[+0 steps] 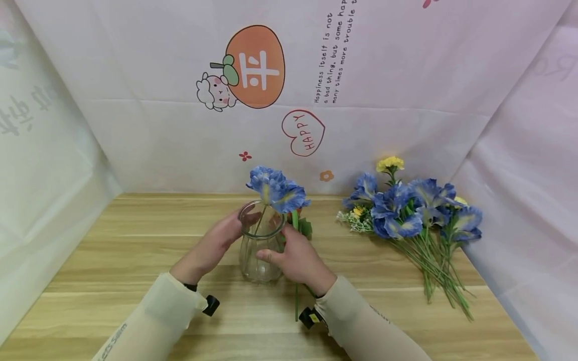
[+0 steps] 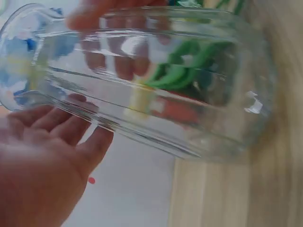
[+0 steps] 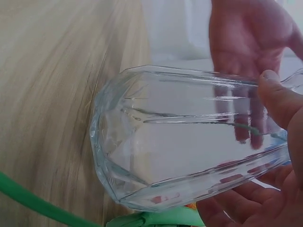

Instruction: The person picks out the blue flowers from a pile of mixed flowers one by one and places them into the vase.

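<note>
A clear glass vase (image 1: 261, 258) with a wide rim stands upright at the middle of the wooden table, between both hands. My right hand (image 1: 300, 258) holds its right side, thumb across the front and fingers curved behind, as the right wrist view also shows. On the vase's left side, my left hand (image 1: 221, 235) reaches along the glass with fingers fairly straight and touching or close to it. Blue flowers (image 1: 275, 189) with yellowish centres show over the rim, and a thin stem (image 1: 261, 220) slants down inside the vase.
Green leaves (image 1: 305, 228) and a thick green stem (image 1: 296, 301) lie right of the vase, partly hidden by my right hand. A pile of blue flowers (image 1: 402, 215) with long stems lies at the right, with a yellow flower (image 1: 390, 163) among them. White printed cloth (image 1: 180, 150) hangs behind.
</note>
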Demonstrator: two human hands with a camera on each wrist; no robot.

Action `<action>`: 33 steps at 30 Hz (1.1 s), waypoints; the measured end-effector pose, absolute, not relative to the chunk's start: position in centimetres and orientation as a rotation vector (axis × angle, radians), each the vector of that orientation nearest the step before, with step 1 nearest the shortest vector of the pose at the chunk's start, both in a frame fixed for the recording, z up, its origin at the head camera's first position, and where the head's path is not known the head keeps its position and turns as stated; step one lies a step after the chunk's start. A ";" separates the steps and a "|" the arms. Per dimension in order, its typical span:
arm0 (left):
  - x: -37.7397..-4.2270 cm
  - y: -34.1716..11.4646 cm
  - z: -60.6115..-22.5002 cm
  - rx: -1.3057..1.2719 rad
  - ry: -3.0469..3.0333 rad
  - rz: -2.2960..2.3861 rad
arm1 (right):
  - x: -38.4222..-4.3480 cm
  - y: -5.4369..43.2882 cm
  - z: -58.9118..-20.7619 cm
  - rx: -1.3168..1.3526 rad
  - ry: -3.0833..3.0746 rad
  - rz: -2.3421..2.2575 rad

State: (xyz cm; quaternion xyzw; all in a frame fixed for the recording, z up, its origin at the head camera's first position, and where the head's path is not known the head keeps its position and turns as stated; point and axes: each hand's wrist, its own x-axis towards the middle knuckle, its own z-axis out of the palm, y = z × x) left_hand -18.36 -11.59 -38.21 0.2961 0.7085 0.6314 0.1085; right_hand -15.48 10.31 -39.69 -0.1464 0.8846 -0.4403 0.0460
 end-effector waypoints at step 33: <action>-17.8 -11.6 -39.3 0.733 2.427 1.445 | -16.4 36.5 -38.0 0.163 3.057 -0.792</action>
